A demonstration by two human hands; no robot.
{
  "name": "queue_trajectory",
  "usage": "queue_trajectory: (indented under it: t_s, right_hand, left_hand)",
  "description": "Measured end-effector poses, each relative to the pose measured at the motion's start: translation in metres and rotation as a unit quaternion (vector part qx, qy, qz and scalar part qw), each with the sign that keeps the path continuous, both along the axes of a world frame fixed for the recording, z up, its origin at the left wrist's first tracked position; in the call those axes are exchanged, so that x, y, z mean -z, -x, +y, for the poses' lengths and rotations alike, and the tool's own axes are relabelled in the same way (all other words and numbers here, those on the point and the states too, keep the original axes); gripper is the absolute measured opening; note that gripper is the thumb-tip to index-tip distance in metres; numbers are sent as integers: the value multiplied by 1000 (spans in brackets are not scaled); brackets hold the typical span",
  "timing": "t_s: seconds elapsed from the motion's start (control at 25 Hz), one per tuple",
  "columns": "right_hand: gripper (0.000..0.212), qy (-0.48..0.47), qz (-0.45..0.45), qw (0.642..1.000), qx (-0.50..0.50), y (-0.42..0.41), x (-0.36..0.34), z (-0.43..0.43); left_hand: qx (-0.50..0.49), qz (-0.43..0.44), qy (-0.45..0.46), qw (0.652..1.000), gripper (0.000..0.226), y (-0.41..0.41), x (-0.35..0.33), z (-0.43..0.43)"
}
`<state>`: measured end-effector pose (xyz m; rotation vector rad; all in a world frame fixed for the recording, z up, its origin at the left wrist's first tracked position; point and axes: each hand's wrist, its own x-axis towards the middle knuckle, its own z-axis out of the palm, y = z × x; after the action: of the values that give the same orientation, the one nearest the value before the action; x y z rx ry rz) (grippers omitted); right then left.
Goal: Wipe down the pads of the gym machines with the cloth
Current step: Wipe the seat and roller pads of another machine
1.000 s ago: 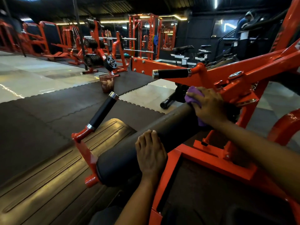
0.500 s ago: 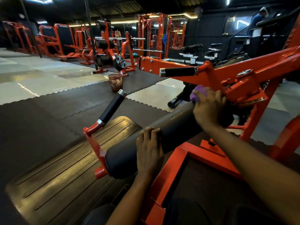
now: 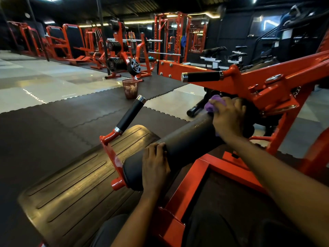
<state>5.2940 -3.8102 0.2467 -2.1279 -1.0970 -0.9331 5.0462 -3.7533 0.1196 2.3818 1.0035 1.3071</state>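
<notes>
At the far end of the roller pad (image 3: 187,139), the right hand (image 3: 228,120) clutched the purple cloth (image 3: 211,104) and the left hand (image 3: 154,164) gripped the near end, this pad seemingly part-wiped.

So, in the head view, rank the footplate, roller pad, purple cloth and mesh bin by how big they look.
1. ribbed footplate
2. roller pad
3. purple cloth and mesh bin look alike: the bin stands farther off and the right hand covers much of the cloth, so no ranking.
</notes>
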Motion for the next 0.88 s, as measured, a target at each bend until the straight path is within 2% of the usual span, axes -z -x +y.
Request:
queue_trajectory:
  t_s: [0.04, 0.08, 0.16, 0.2, 0.32, 0.36, 0.48, 0.52, 0.64, 0.72, 0.8, 0.88]
  right_hand:
    - [37, -6, 31, 999, 43, 17, 8, 6]
    - [38, 32, -2, 999, 39, 36, 22, 14]
    - [37, 123, -108, 983, -87, 46, 30, 12]
    - [37, 137, -118, 977, -112, 34, 22, 8]
    - [39, 12, 6, 1000, 21, 39, 12, 6]
    - [39, 24, 15, 998, 51, 58, 23, 13]
    - [40, 137, -117, 979, -96, 74, 40, 17]
    - [39, 135, -108, 979, -105, 65, 32, 15]
    - [36, 18, -14, 1000, 18, 83, 33, 14]
    - [37, 66, -43, 996, -34, 127, 58, 29]
    - [38, 142, -111, 976, -121, 137, 65, 35]
    - [37, 143, -93, 978, -119, 127, 50, 35]
  left_hand:
    - [-1, -3, 2, 1000, 46, 0, 0, 0]
    - [-1, -5, 5, 1000, 44, 0, -1, 0]
    - [4, -11, 9, 1000, 39, 0, 1, 2]
    - [9, -10, 11, 1000, 38, 0, 2, 2]
    - [28, -7, 13, 1000, 40, 4, 3, 4]
    - [38, -9, 18, 999, 41, 6, 3, 5]
    - [68, -26, 27, 997, 37, 11, -2, 7]
    - [76, -32, 29, 996, 36, 14, -2, 9]
    - [25, -54, 54, 997, 33, 32, 9, 12]
    - [-39, -67, 83, 994, 31, 52, 20, 17]
    - [-35, -51, 89, 994, 33, 67, 28, 20]
    - [-19, -36, 90, 995, 35, 77, 28, 22]
